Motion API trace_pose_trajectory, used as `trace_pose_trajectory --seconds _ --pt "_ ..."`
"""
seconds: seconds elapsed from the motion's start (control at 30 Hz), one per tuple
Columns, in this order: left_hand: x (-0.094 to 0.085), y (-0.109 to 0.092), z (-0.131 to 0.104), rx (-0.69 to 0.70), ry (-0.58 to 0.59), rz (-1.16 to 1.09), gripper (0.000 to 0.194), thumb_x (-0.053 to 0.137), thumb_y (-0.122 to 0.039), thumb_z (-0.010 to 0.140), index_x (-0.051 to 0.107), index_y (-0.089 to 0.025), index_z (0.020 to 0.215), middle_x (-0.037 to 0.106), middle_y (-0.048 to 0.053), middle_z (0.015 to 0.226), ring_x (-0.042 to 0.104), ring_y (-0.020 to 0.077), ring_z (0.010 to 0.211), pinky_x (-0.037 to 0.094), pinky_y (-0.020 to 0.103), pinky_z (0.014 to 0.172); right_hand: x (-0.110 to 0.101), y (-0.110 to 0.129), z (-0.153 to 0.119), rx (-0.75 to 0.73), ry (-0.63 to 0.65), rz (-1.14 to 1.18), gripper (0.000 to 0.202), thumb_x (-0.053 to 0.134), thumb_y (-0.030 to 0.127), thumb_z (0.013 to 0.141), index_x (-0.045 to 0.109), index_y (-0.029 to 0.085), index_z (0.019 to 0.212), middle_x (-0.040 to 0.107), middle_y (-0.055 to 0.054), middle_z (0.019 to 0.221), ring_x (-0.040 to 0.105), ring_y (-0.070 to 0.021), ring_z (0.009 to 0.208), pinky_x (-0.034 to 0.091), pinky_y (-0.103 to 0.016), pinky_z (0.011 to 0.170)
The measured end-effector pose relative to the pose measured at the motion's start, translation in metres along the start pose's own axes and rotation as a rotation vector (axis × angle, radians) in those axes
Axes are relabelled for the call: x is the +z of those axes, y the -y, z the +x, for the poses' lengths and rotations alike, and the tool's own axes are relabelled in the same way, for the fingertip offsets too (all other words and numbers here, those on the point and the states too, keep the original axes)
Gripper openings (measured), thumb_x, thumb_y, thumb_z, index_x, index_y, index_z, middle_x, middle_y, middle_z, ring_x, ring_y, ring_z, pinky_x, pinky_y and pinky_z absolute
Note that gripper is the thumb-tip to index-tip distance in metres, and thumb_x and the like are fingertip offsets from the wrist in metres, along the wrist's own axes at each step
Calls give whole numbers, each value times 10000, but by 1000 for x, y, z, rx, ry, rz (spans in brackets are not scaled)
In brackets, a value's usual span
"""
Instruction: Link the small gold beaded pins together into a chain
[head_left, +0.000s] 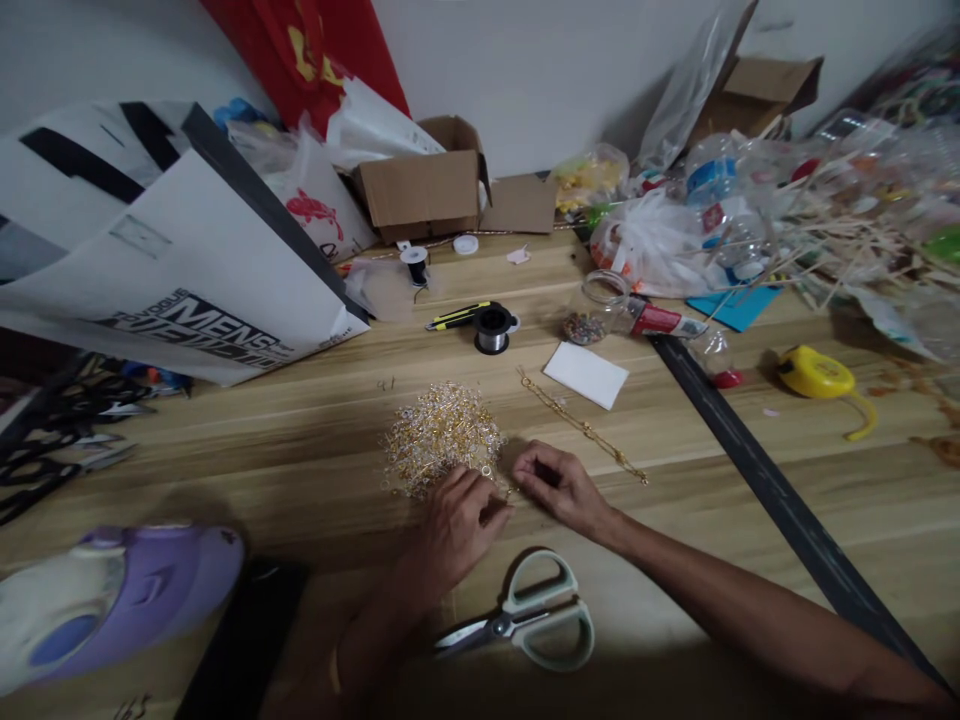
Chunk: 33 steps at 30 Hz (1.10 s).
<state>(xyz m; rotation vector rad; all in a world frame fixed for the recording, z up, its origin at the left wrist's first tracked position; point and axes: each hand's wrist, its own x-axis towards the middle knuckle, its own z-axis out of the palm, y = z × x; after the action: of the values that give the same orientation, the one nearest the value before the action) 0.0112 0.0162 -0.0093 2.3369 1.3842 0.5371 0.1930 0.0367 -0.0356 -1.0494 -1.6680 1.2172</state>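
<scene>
A loose heap of tiny gold and clear beads or charms (pixel 444 435) lies in the middle of the wooden table. At its near edge is my left hand (pixel 461 525), its fingers bent and drawn toward the thumb; whatever they pinch is too small to name. Just right of it, my right hand (pixel 559 485) has thumb and forefinger pressed together, with any held piece hidden. Small gold bits show between the two hands. Beyond the right hand stretches a thin gold chain (pixel 586 428). Pale-handled scissors (pixel 517 620) lie slightly spread below the hands.
Behind the heap are a wire spool (pixel 492 330), a yellow-black cutter (pixel 457 316), a thread spool (pixel 414 265) and a white card (pixel 586 375). A bead jar (pixel 596 308) and tape measure (pixel 816 375) stand right. Left are a large paper bag (pixel 202 270) and several dark scissors (pixel 67 440).
</scene>
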Motion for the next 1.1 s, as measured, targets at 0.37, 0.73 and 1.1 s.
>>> trace_pose_trajectory --seconds 0.37,0.73,1.1 --pt "-1 -6 -11 73 163 198 150 478 -193 879 602 -177 795 604 32 842 511 190 858 400 322 767 4 2 -4 30 -17 34 192 557 309 854 529 156 742 475 11 651 433 -110 596 363 -214 548" --pt "-1 -3 -19 127 206 141 195 432 -186 893 593 -171 784 621 39 837 535 174 838 386 304 781 8 4 -13 -357 106 -423 156 436 228 917 548 174 822 594 -53 766 545 -152 696 425 -250 643" --pt "-4 -1 -23 139 223 99 140 472 -162 845 594 -177 778 628 30 807 566 167 821 396 277 763 12 -2 -20 -475 179 -733 135 373 200 938 497 182 889 616 -45 731 568 -158 633 383 -250 576"
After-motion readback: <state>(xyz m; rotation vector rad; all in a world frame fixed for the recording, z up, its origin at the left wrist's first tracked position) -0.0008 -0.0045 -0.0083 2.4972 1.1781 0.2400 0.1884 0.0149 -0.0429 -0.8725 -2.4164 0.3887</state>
